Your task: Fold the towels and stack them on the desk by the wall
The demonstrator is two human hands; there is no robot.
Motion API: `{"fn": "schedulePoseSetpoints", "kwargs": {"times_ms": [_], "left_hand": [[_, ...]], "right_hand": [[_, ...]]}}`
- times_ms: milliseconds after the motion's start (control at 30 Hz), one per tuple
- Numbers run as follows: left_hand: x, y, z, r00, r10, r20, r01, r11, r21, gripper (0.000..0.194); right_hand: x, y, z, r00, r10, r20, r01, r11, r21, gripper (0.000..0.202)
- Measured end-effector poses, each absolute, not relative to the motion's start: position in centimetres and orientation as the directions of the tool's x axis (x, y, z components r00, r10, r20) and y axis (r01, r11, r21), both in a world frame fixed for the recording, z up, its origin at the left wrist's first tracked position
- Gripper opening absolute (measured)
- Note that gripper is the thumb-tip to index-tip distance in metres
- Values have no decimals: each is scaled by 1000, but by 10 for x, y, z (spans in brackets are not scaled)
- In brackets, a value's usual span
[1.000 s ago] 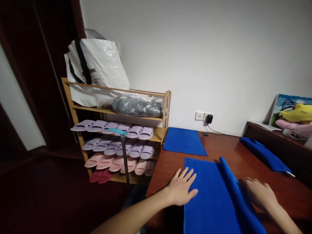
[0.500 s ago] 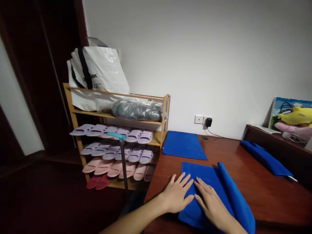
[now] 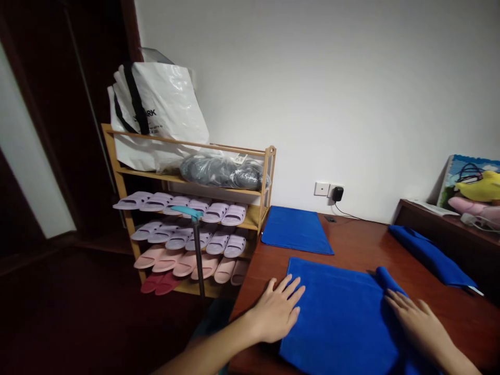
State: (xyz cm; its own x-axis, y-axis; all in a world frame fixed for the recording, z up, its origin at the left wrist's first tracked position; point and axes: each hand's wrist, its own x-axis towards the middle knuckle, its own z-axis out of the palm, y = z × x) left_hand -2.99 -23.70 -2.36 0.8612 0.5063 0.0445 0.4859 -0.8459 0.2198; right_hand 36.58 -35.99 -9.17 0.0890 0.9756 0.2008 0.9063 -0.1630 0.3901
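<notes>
In front of me a blue cloth lies spread on the brown wooden table, its right edge still curled up. My left hand rests flat on the cloth's left edge, fingers spread. On the curled right part lies my right hand, palm down with the fingers stretched out. Behind this cloth a flat blue piece of cloth is laid near the wall. A folded or rolled blue cloth sits at the table's right side, with a small white bit showing at its near end.
Left of the table stands a wooden shoe rack with several slippers, a white bag and a plastic-wrapped grey bundle. A pole with a teal top leans before it. A black plug sits in the wall socket.
My right hand has moved right across the cloth, and the cloth's curled side has opened out flatter to the right. My left hand has stayed at the left edge.
</notes>
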Motion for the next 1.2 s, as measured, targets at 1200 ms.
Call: {"fn": "schedulePoseSetpoints", "kwargs": {"times_ms": [1200], "left_hand": [[-97, -230, -53, 752, 558, 352, 592, -806, 13, 41]], "right_hand": [[304, -369, -105, -161, 926, 342, 936, 33, 351, 53]]}}
